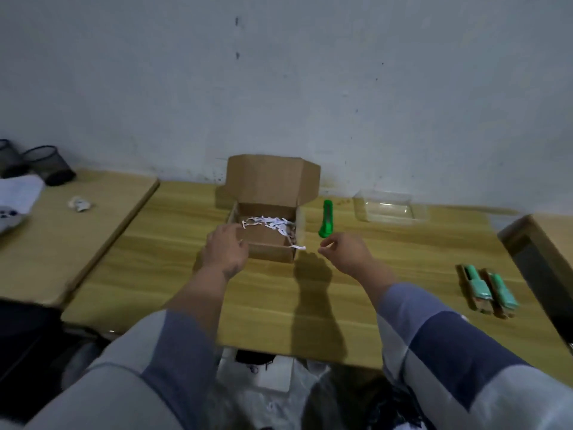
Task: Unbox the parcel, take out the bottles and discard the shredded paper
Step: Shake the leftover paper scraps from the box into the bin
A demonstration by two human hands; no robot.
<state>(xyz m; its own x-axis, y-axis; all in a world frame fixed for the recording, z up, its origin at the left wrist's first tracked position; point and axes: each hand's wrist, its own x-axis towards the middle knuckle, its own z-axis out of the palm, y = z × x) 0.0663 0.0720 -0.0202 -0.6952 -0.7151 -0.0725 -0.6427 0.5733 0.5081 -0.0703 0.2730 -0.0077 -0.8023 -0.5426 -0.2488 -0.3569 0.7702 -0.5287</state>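
Observation:
An open cardboard box (269, 251) stands mid-table with its lid (273, 176) raised toward the wall. White shredded paper (269, 223) lies inside, and one strip hangs over the front right corner. My left hand (224, 248) is at the box's front left corner, its fingers curled over the wall. My right hand (344, 251) hovers just right of the box with loosely curled fingers and holds nothing. Two green-capped bottles (488, 288) lie side by side on the table at the right.
A green box cutter (326, 218) lies right of the box, just beyond my right hand. A clear plastic tray (389, 207) sits near the wall. On a second table to the left are black mesh pen cups (49, 166) and a crumpled paper ball (79, 203). A dark chair (539, 265) stands at the right edge.

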